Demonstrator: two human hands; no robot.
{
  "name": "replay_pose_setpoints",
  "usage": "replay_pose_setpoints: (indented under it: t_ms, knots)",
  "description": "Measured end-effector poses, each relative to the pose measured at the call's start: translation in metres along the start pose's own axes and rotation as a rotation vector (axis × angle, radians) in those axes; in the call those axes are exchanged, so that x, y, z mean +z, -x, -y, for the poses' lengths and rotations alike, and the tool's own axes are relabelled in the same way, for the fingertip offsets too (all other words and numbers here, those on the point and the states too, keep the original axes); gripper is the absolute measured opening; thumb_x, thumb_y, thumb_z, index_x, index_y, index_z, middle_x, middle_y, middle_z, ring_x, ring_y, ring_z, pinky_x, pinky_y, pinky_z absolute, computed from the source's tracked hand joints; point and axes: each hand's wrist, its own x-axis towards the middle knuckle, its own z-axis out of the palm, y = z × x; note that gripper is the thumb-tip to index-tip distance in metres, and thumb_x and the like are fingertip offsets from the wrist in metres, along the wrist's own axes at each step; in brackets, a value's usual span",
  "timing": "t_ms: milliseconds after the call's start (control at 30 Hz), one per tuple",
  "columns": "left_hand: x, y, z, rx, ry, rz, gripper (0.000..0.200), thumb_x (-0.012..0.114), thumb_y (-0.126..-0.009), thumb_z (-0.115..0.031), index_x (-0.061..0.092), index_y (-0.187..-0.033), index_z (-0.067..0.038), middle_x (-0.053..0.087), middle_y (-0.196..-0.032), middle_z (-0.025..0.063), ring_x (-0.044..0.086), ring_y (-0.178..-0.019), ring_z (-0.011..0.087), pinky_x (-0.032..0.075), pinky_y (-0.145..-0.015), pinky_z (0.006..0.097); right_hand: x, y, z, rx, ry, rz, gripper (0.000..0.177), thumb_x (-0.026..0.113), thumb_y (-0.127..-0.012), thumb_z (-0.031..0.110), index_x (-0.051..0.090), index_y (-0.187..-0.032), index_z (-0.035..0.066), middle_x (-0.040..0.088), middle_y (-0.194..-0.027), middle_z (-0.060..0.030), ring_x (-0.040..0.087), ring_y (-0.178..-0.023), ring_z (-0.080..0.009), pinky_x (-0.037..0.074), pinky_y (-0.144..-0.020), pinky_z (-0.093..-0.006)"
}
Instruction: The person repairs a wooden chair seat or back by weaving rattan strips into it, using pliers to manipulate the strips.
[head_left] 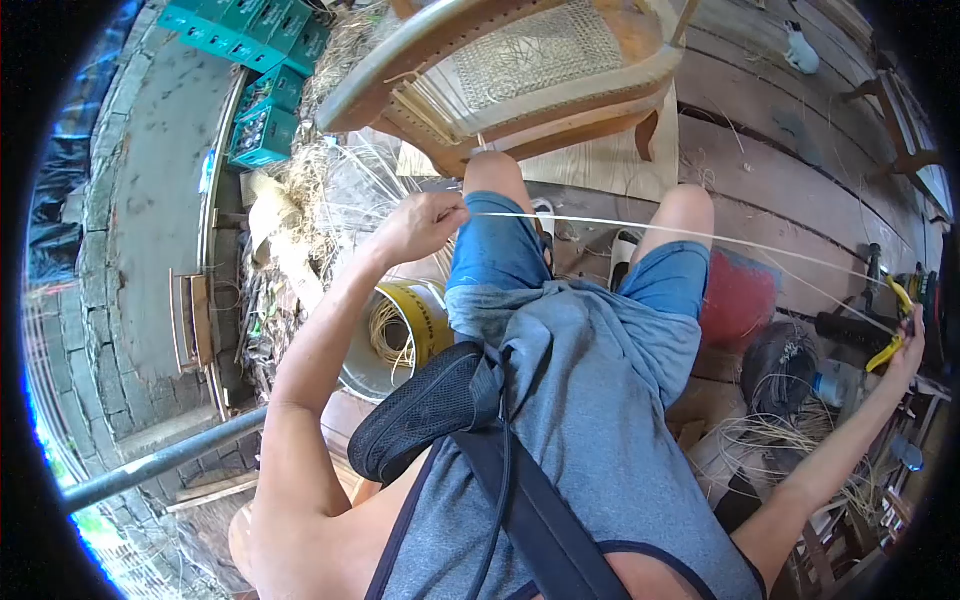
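While seated low over the plank floor (800,150), with a black bag (425,415) slung across a grey shirt, stretches a long cane strand (620,228) across both bare knees. Pinches its near end in the left hand (425,225), thumb and fingertips closed tight just above the left knee. Reaches far out with the right hand (908,345) toward the floor's right edge, fingers curled around yellow-handled pliers (893,325). Cannot tell whether the strand's far end sits in the pliers or under the fingers, being too thin there to follow. Holds it taut and pale from hand to hand, with a second thin strand running just below on the right side.

Just beside the left thigh: a bucket (400,330) with a yellow band, coils of cane inside. Near the right thigh: a red plastic thing (740,300), partly hidden. Past the knees: a wooden chair (530,60), its seat partly woven, loose strands hanging from the near rail. At the floor's far left corner: green crates (265,130) behind a heap of straw-like offcuts (310,180).

Could well kink or snap from here if pulled harder, being so thin and stretched over so long a span. Could also slip out of the left pinch and whip back toward the legs, or get nicked where the pliers' jaws bite. Might catch on a knee or on the chair's hanging strands and fray if dragged sideways.
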Motion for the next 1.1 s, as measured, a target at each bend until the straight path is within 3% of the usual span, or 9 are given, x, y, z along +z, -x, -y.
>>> replay_pose_setpoints:
  t_ms: [100, 167, 200, 300, 333, 400, 500, 667, 1100]
  knots:
    - [0.022, -0.019, -0.016, 0.068, 0.241, 0.086, 0.024, 0.059, -0.093, -0.026, 0.065, -0.091, -0.003, 0.063, -0.071, 0.0081, 0.054, -0.057, 0.0117, 0.041, -0.051, 0.0292, 0.040, 0.046, -0.023, 0.105, 0.035, -0.029, 0.036, 0.069, -0.086, 0.025, 0.065, -0.118, 0.012, 0.063, -0.095, -0.0010, 0.053, -0.071, -0.0085, 0.044, -0.059, -0.0241]
    - [0.032, -0.022, -0.064, -0.109, 0.993, 0.306, 0.022, 0.059, -0.095, -0.027, 0.065, -0.094, -0.006, 0.063, -0.071, -0.0007, 0.044, -0.053, 0.0011, 0.032, -0.045, 0.0202, 0.138, 0.142, -0.032, 0.276, 0.187, 0.099, 0.034, 0.063, -0.087, 0.023, 0.064, -0.118, 0.008, 0.063, -0.093, -0.0017, 0.057, -0.074, -0.0111, 0.048, -0.062, -0.0247]
    - [0.043, -0.025, -0.080, -0.104, 1.117, 0.339, 0.020, 0.058, -0.096, -0.027, 0.065, -0.097, -0.009, 0.061, -0.073, -0.0060, 0.037, -0.050, -0.0018, 0.026, -0.043, 0.0161, 0.197, 0.200, -0.033, 0.360, 0.315, 0.252, 0.033, 0.059, -0.088, 0.020, 0.063, -0.116, 0.003, 0.064, -0.092, -0.0017, 0.060, -0.076, -0.0127, 0.050, -0.065, -0.0242]
    - [0.065, -0.033, -0.128, -0.062, 1.064, 0.372, 0.018, 0.057, -0.097, -0.022, 0.065, -0.095, -0.005, 0.060, -0.076, -0.0042, 0.043, -0.055, -0.0006, 0.032, -0.047, 0.0168, 0.339, 0.346, -0.041, 0.476, 0.184, 0.759, 0.043, 0.058, -0.082, 0.015, 0.058, -0.122, -0.001, 0.057, -0.075, 0.0006, 0.049, -0.054, -0.0039, 0.038, -0.044, -0.0170]
    - [0.074, -0.038, -0.137, -0.055, 1.050, 0.423, 0.018, 0.057, -0.097, -0.022, 0.065, -0.095, -0.005, 0.060, -0.076, -0.0042, 0.043, -0.055, -0.0006, 0.032, -0.047, 0.0168, 0.357, 0.368, -0.062, 0.358, 0.081, 0.939, 0.043, 0.059, -0.084, 0.014, 0.057, -0.124, -0.001, 0.058, -0.075, -0.0005, 0.047, -0.050, -0.0033, 0.035, -0.040, -0.0164]
    - [0.088, -0.038, -0.148, 0.172, 0.916, 0.380, 0.018, 0.055, -0.097, -0.016, 0.064, -0.095, 0.000, 0.061, -0.079, -0.0020, 0.049, -0.068, 0.0014, 0.040, -0.059, 0.0185, 0.397, 0.403, -0.064, 0.545, -0.223, 0.886, 0.032, 0.062, -0.089, 0.017, 0.060, -0.116, -0.001, 0.061, -0.075, -0.0028, 0.049, -0.046, -0.0038, 0.036, -0.038, -0.0158]
    - [0.091, -0.034, -0.159, 0.230, 0.834, 0.353, 0.017, 0.052, -0.098, -0.011, 0.062, -0.096, 0.004, 0.060, -0.080, -0.0010, 0.050, -0.078, 0.0035, 0.043, -0.070, 0.0215, 0.414, 0.410, -0.084, 0.532, -0.294, 0.828, 0.023, 0.064, -0.090, 0.016, 0.061, -0.106, 0.000, 0.062, -0.076, -0.0039, 0.052, -0.045, -0.0053, 0.038, -0.038, -0.0157]
    - [0.088, -0.027, -0.157, 0.316, 0.587, 0.254, 0.009, 0.057, -0.093, -0.007, 0.061, -0.096, 0.001, 0.058, -0.071, 0.0050, 0.047, -0.065, 0.0060, 0.042, -0.057, 0.0249, 0.414, 0.410, -0.087, 0.548, -0.251, 0.803, 0.015, 0.067, -0.089, 0.014, 0.062, -0.095, 0.001, 0.063, -0.076, -0.0049, 0.057, -0.047, -0.0070, 0.041, -0.037, -0.0154]
    - [0.073, -0.007, -0.154, 0.351, 0.560, 0.293, 0.008, 0.057, -0.093, -0.008, 0.059, -0.094, 0.000, 0.051, -0.067, 0.0040, 0.045, -0.059, 0.0082, 0.038, -0.053, 0.0262, 0.405, 0.398, -0.079, 0.550, -0.234, 0.802, 0.014, 0.069, -0.086, 0.014, 0.064, -0.089, 0.001, 0.064, -0.071, -0.0067, 0.056, -0.044, -0.0079, 0.040, -0.035, -0.0164]
